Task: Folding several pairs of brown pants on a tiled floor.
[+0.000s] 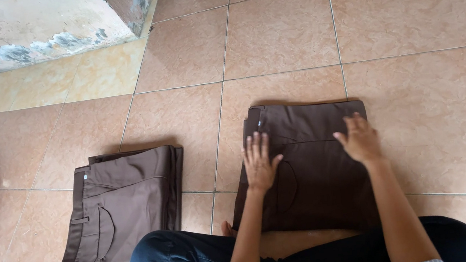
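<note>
Both palms down, left hand and right hand flat, fingers released, on folded brown trousers

Folded brown trousers lie flat on tiled floor, directly before seated person, folded into squarish block, waistband edge toward left, curved pocket seam facing up near lower left. Fabric smooth, faint crease across upper part. Left hand presses flat on left portion, fingers spread; right hand rests flat on upper right portion.
</note>
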